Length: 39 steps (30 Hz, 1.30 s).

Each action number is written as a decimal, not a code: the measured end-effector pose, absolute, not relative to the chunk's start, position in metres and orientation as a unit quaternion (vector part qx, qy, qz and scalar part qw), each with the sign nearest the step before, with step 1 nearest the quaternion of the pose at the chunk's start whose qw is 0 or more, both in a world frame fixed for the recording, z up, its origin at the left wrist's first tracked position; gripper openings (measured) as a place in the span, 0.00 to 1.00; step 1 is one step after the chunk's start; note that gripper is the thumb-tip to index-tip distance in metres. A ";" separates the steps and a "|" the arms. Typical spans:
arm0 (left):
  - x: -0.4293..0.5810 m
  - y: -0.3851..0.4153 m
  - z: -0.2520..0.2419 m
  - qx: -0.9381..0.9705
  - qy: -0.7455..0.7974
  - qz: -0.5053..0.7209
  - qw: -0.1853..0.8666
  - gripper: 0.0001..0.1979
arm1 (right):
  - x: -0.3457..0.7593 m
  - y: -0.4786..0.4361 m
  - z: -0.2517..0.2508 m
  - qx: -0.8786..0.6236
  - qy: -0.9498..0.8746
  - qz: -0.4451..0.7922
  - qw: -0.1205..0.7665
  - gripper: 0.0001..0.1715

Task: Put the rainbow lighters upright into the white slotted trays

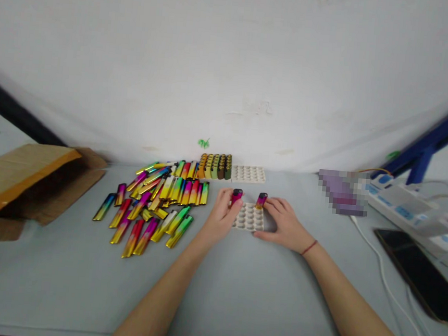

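A white tray [249,216] with rows of round holes lies on the table between my hands. My left hand [221,209] is closed round a purple lighter [237,194] at the tray's back left corner, the lighter upright with its black top showing. A second lighter, purple and gold [261,201], stands upright at the back right corner. My right hand [285,225] is open beside it, fingertips close to that lighter and thumb near the tray's front right corner. Whether the fingertips touch the lighter I cannot tell. Left of my hands lies a pile of shiny multicoloured lighters [167,192].
Behind, against the wall, stand a tray filled with lighters [215,166] and another white tray [249,174]. An open cardboard box [23,176] is at the left. On the right are a purple phone-like object [335,188], a power strip [408,210], cables and a black phone [414,271].
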State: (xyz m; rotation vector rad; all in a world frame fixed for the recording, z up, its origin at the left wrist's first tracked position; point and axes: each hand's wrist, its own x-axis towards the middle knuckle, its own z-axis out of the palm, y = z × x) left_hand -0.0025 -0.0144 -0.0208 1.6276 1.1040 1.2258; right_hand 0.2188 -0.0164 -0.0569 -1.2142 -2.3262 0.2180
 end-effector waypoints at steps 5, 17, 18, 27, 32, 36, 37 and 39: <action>0.006 -0.010 -0.025 0.686 0.433 0.454 0.368 0.10 | 0.219 -0.016 -0.058 -0.443 -0.856 0.082 0.254 0.44; 0.026 -0.003 -0.025 0.693 0.447 0.432 0.366 0.07 | 0.217 -0.015 -0.059 -0.446 -0.853 0.087 0.257 0.44; 0.027 -0.003 -0.026 0.689 0.453 0.431 0.366 0.08 | 0.217 -0.015 -0.059 -0.446 -0.853 0.087 0.257 0.44; 0.028 -0.002 -0.031 0.670 0.475 0.439 0.365 0.11 | 0.217 -0.015 -0.058 -0.451 -0.852 0.090 0.252 0.45; 0.028 -0.001 -0.026 0.684 0.470 0.433 0.353 0.08 | 0.216 -0.015 -0.057 -0.452 -0.850 0.093 0.253 0.44; 0.028 0.000 -0.024 0.689 0.456 0.443 0.348 0.08 | 0.216 -0.015 -0.058 -0.450 -0.852 0.092 0.251 0.44; 0.028 0.000 -0.024 0.690 0.453 0.444 0.348 0.08 | 0.216 -0.015 -0.058 -0.450 -0.852 0.092 0.251 0.44; 0.028 0.000 -0.025 0.692 0.452 0.440 0.350 0.08 | 0.216 -0.015 -0.058 -0.451 -0.852 0.090 0.251 0.43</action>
